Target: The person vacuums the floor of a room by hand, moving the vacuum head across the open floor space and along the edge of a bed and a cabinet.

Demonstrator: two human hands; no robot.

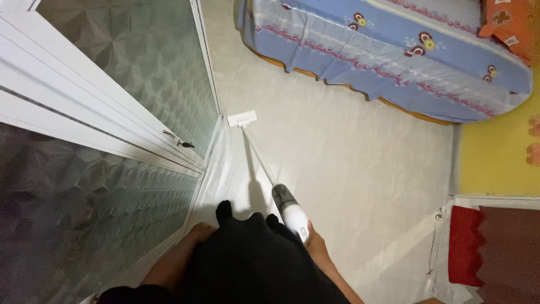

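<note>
Right hand [315,241] is clamped on the handle of a white stick vacuum [292,213], gripping just behind the grey-and-white body. The thin tube runs forward and left from there to the flat white head [242,119], which sits on the pale floor [349,163] right up against the bottom edge of the sliding door [140,62] — frosted patterned glass in a white frame, with a small key [184,144] sticking out of the lock. Left hand [199,231] rests low by the black clothing, near the door frame; can't tell whether it is open or closed, the fabric hides most of it. It holds nothing that shows.

The step looks like a forward stroke along the door track, arm near full reach. Any further pass here calls for keeping the head flat and parallel to the frame, not knocking the glass.

Around: a bed [394,50] with a blue flowered sheet well apart across the floor, an orange pillow [509,25] on its far corner, a yellow wall [495,157] — and a red cloth [467,245] at lower right.
</note>
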